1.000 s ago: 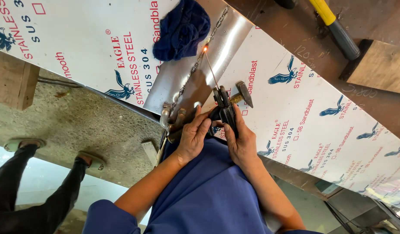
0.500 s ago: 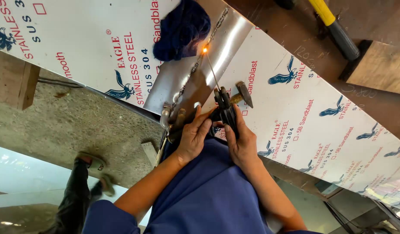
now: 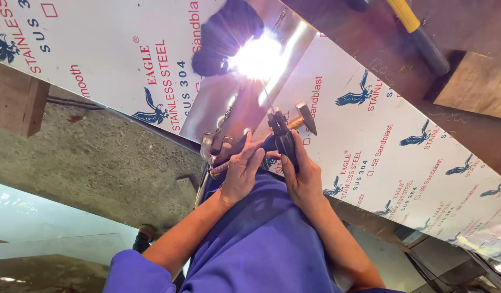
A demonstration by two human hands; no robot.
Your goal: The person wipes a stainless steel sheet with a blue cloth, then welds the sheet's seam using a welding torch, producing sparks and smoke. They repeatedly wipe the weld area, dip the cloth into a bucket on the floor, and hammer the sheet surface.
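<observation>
Rough grey concrete flooring (image 3: 98, 163) lies below the work, and film-covered stainless steel sheets (image 3: 381, 157), white with red and blue print, span the frame on either side of a bare metal seam (image 3: 234, 103). At the seam's near end, the right hand (image 3: 302, 179) is closed around the black electrode holder (image 3: 283, 138), fingers wrapped over its grip so the tool stays steady. The left hand (image 3: 241, 174) rests against the holder from the other side, fingers curled and bracing it, apparently to damp any shake; whether it actually clasps the handle cannot be told. From the holder a thin welding rod (image 3: 268, 99) runs away from the hands to a bright white arc (image 3: 258, 57) on the seam, so the tip works at a distance from the fingers. Just beyond the arc, a dark blue cloth (image 3: 223, 32) lies on the sheet, touching the glare's edge. Beside the holder, a small steel hammer (image 3: 306, 116) rests on the film, within easy reach of the right hand. Near the seam's near end a metal clamp (image 3: 215, 144) grips the sheet edge, likely to keep the joint aligned. Well apart from the seam, a yellow-handled tool (image 3: 416, 32) lies across a brown wooden bench (image 3: 473, 87).
</observation>
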